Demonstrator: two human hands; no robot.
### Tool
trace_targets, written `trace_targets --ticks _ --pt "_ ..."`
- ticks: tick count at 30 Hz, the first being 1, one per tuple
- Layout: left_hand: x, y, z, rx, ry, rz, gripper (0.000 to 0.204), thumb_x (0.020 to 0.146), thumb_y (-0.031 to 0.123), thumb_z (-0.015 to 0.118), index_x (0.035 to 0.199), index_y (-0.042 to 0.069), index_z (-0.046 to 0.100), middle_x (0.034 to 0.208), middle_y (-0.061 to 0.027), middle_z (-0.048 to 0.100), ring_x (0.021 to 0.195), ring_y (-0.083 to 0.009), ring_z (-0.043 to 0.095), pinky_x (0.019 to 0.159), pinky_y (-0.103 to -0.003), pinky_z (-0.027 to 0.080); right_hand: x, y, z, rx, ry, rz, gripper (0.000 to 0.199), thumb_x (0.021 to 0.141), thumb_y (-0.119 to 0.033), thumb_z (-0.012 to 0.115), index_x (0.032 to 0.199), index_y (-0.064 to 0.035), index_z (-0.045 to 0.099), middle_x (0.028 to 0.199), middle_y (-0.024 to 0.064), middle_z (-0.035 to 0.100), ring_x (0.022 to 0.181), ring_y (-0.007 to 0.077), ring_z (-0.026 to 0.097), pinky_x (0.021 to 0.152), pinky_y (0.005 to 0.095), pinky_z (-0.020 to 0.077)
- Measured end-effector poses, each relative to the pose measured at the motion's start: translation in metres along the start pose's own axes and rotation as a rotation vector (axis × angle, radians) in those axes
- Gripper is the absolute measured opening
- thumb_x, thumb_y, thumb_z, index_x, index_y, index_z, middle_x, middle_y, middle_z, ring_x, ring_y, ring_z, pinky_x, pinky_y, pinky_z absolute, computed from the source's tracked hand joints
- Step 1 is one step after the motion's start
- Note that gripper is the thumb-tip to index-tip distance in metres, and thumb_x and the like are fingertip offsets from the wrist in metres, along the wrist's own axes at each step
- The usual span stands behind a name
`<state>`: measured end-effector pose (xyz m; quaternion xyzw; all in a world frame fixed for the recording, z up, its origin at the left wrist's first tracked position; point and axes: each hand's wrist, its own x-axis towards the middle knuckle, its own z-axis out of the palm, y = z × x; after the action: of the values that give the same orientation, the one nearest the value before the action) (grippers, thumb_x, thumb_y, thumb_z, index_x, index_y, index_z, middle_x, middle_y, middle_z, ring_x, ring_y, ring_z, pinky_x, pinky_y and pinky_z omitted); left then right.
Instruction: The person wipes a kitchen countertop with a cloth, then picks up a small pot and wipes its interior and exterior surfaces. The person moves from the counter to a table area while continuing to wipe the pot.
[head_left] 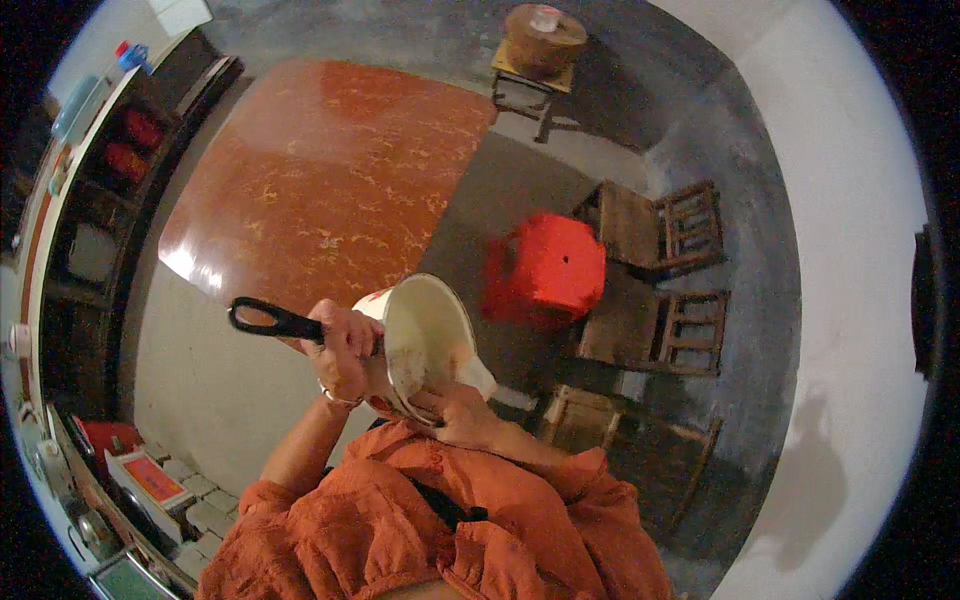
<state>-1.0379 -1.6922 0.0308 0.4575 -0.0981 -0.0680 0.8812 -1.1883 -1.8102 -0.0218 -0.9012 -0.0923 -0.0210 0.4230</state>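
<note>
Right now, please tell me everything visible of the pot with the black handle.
The pot is round and cream-coloured, seemingly enamelled, with a thin dark rim and some reddish decoration outside. Brownish marks show inside. It is tilted, its open mouth facing the camera. Its black handle, pierced at the end, points left; the left hand grips near its base, the right hand is at the near rim.

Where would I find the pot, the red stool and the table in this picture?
Pot [428, 328]: head view, on its pale inner wall.
Red stool [553, 272]: head view, on the middle of its seat.
Table [340, 170]: head view, on its bare, glossy top.
</note>
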Motion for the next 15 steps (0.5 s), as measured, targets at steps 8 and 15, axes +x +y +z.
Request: trace_targets --ticks 8,15 --pt "0.041 0.038 -0.019 0.008 0.304 0.222 0.037 0.095 0.032 0.041 0.065 0.014 0.032 0.046 0.0025 0.027 0.040 -0.0106 0.031 0.050 -0.029 0.041 0.107 0.005 -0.032 0.233 -0.243 -0.360 0.035 0.070 -0.016 0.069 0.098 -0.0037 0.054 0.097 0.0140 0.056 0.084 0.0330 0.057 0.066 0.0392 0.0478" --pt "-0.008 0.054 -0.016 0.196 0.640 0.491 0.038 0.096 0.033 0.038 0.064 0.013 0.031 0.044 0.0023 0.027 0.039 -0.0105 0.029 0.049 -0.029 0.039 0.140 0.028 -0.019 0.399 -0.764 -0.619 0.041 0.065 -0.007 0.066 0.103 -0.0046 0.052 0.093 0.0140 0.054 0.082 0.0348 0.056 0.066 0.0408 0.0465"
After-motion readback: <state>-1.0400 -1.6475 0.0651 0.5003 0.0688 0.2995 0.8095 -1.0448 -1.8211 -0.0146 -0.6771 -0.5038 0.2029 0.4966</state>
